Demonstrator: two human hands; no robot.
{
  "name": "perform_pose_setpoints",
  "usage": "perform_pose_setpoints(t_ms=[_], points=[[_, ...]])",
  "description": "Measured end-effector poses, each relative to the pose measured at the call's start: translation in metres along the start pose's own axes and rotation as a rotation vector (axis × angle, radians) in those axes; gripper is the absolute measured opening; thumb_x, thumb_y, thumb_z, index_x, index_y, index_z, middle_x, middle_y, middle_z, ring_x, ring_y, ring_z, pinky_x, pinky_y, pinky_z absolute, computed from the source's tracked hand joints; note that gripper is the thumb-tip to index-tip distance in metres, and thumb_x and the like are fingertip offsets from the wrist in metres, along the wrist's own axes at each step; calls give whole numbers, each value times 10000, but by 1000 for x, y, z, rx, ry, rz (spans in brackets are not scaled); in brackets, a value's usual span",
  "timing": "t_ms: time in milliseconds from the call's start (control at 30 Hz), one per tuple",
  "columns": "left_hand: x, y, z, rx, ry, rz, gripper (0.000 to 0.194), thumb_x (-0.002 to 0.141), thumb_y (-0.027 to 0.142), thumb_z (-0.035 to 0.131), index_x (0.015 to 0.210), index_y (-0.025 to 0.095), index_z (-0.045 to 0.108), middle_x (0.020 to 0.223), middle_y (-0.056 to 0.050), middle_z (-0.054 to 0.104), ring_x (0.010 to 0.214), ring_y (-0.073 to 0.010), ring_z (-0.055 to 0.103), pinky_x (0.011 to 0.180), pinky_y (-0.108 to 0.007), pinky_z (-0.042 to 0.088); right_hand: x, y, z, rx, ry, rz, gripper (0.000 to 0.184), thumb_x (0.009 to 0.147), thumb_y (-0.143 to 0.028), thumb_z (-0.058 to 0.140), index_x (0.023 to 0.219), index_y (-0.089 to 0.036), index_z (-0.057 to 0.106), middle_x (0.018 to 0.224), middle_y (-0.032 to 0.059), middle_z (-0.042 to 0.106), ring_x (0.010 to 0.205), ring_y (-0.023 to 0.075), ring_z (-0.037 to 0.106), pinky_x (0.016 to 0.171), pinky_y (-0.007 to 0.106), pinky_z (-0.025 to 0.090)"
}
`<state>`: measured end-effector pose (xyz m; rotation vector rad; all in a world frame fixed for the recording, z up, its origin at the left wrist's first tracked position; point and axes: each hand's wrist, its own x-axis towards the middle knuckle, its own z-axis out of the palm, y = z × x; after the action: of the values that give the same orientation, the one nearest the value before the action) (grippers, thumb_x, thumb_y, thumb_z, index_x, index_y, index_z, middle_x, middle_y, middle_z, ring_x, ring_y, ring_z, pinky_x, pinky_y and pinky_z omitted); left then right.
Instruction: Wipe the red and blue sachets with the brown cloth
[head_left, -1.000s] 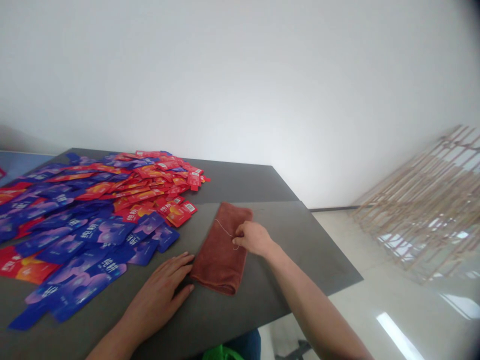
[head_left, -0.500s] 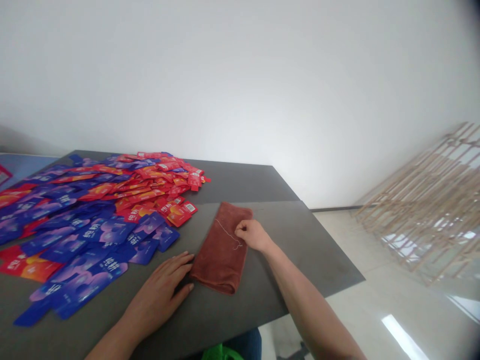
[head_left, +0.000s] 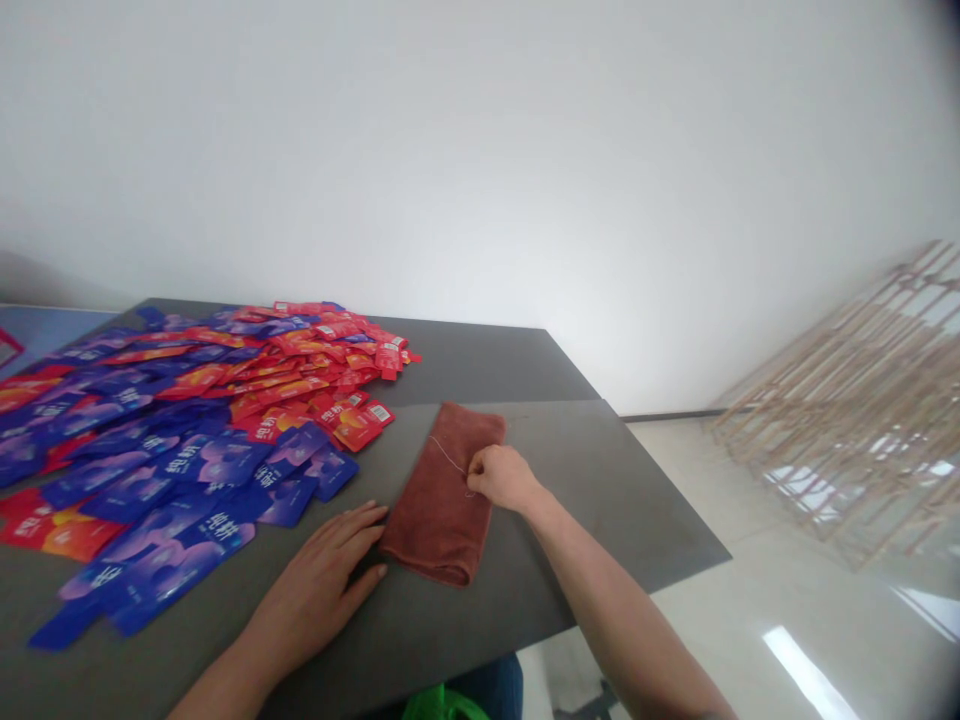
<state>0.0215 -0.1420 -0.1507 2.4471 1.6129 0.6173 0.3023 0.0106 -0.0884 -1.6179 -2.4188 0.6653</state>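
Resting right hand (head_left: pixel 504 478) on folded towel (head_left: pixel 439 500), left hand (head_left: pixel 315 570) flat beside.

Towel (head_left: pixel 427 515) — rust brown, white thread (head_left: pixel 450 456)

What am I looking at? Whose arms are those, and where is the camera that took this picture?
This picture comes from one camera worn on a person's head, so you see what they see, looking forward and down. Both arms belong to that person.

The left hand lies open on a dark grey table, holding nothing, beside a folded reddish-brown towel. The right hand rests on the towel. Its fingers are near a thin white thread, but I can't tell whether they are pinching it.

To the left lies a big heap of flat red packets and blue packets. Over on the right, a wooden lattice rack stands on the shiny floor.
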Motion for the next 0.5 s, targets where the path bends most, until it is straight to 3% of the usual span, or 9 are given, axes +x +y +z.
perform_pose_setpoints(t_ms=[200,333,500], points=[[-1,0,1,-15,10,-8,416,958,416,618,1336,257,683,1491,-79,634,1388,-317,574,1160,-528,489,2,16,-4,237,-5,-12,114,746,-162,632,667,-195,708,657,-20,666,626,117,587,582,213,374],[-1,0,0,-12,-8,-18,422,958,427,620,1338,255,682,1496,-79,629,1397,-317,564,1159,-539,488,5,26,-1,417,33,5,139,780,-233,593,694,-186,692,660,-21,642,618,110,554,574,203,384],[0,0,1,-21,4,-15,417,959,425,617,1337,261,682,1496,-72,631,1398,-310,564,1165,-524,485,8,30,3,577,81,26,129,723,-295,631,685,-183,683,626,-27,603,592,109,506,562,212,374]])
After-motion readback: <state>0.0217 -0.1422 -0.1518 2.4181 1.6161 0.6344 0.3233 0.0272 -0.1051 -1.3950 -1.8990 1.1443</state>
